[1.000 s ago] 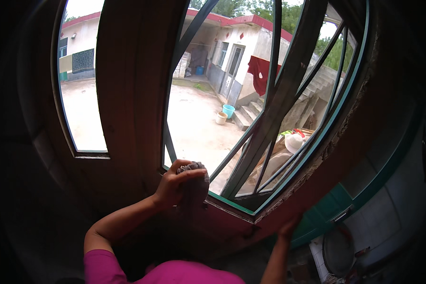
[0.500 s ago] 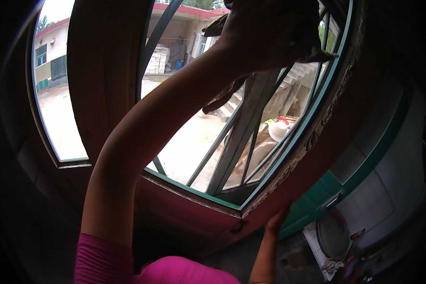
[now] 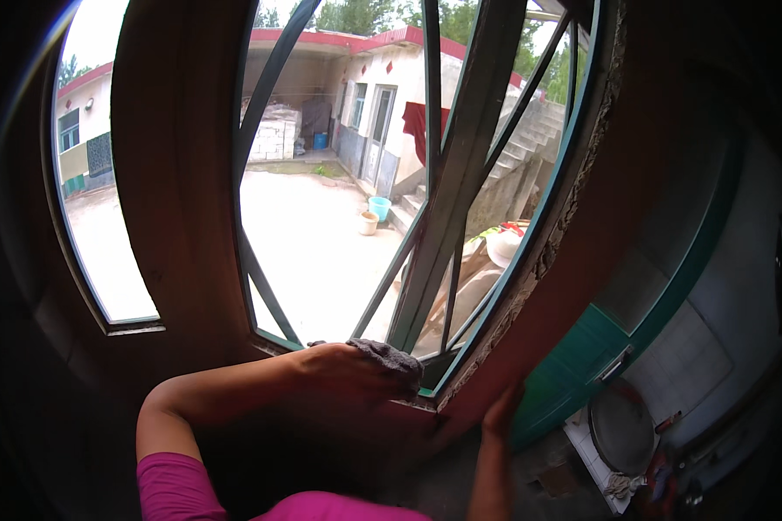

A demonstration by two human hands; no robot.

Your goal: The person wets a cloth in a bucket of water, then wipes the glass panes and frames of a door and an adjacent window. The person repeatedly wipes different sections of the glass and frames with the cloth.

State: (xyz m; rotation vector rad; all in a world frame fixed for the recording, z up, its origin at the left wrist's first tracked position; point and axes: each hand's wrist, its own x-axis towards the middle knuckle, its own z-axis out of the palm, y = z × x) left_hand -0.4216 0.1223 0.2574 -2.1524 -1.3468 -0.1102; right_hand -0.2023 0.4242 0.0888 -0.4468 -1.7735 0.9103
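Observation:
My left hand (image 3: 337, 372) is closed on a bunched grey cloth (image 3: 384, 354). The cloth lies at the lower edge of the window frame (image 3: 274, 340), close to the foot of a thick upright post (image 3: 447, 200). Low on the right, my right hand (image 3: 502, 410) leans against the reddish wall (image 3: 530, 347) beside the green door, its fingers stretched out and in shadow.
Slanting metal bars (image 3: 274, 87) cross the window. A green door (image 3: 573, 365) with a handle is to the right. Below it, a large round pan lid (image 3: 621, 425) sits on a white-tiled counter (image 3: 582, 443). Buckets (image 3: 379, 207) and steps show in the yard outside.
My left hand has come down with the cloth from high on the window to its lower edge. My right hand stays in about the same place on the wall.

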